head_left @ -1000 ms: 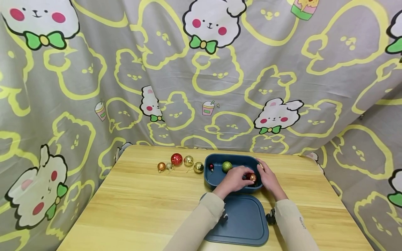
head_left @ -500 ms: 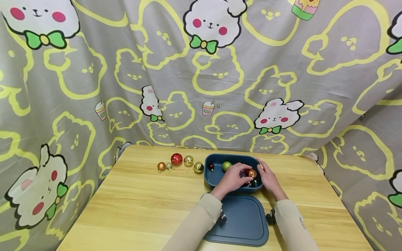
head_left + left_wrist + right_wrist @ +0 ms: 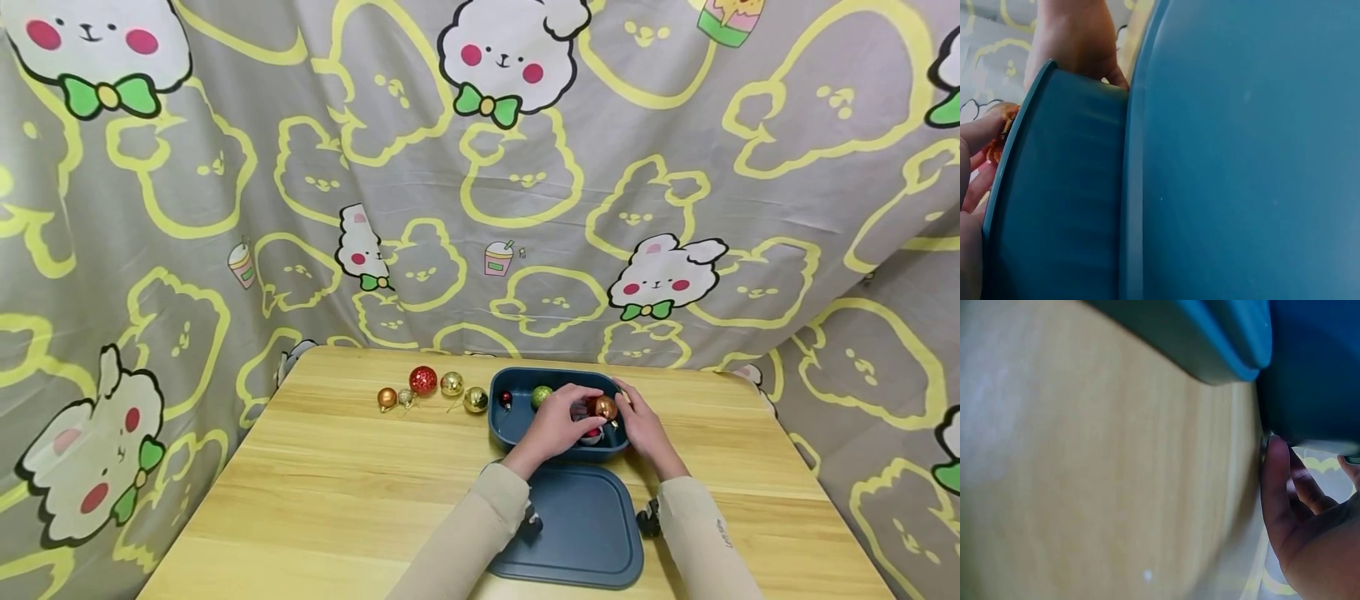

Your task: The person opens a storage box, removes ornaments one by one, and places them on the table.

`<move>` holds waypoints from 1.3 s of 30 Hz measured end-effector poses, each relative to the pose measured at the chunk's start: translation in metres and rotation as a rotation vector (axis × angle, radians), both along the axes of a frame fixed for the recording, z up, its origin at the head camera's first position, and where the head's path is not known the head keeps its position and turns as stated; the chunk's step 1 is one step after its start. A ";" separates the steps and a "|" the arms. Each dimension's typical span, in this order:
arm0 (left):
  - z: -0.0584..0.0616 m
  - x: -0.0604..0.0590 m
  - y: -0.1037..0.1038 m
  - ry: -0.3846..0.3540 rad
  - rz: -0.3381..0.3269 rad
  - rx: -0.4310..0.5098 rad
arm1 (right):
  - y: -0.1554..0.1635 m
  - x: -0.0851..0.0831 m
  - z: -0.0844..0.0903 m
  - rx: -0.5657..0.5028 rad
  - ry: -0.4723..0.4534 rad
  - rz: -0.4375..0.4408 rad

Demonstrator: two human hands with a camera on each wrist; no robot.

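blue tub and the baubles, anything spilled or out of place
Nothing stands out. The blue tub sits upright with its lid flat in front; five baubles lie in a neat row left of it. Left hand pinches an orange bauble.

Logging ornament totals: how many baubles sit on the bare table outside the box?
5, in a row left of the blue box: copper, small silver, red, two gold. Others lie inside.

Box [image 3: 504,423] mid-table [image 3: 315,492]; lid [image 3: 585,533] before box; loose baubles [image 3: 431,390] left of box.
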State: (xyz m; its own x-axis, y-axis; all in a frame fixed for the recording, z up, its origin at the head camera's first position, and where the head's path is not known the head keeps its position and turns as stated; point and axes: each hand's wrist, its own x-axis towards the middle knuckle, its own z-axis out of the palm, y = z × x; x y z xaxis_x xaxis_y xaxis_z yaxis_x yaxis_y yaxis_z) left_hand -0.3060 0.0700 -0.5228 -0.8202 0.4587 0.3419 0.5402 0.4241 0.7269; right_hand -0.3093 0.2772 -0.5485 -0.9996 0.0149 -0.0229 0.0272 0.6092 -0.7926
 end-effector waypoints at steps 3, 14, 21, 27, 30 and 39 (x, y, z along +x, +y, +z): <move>0.000 0.000 -0.001 -0.003 -0.008 0.094 | 0.000 0.000 0.001 0.008 0.001 0.000; 0.014 0.007 -0.011 -0.021 -0.038 0.268 | 0.000 0.000 0.002 0.025 0.017 -0.007; 0.030 0.011 -0.034 -0.030 -0.036 0.337 | 0.001 0.001 0.003 0.015 0.014 -0.010; 0.035 0.010 -0.061 -0.046 -0.008 0.379 | 0.001 0.002 0.004 0.000 0.006 -0.012; 0.037 0.008 -0.072 -0.045 0.019 0.389 | 0.002 0.001 0.006 -0.005 -0.005 -0.011; 0.036 0.005 -0.109 -0.032 0.040 0.414 | -0.001 0.001 0.006 -0.004 -0.028 -0.006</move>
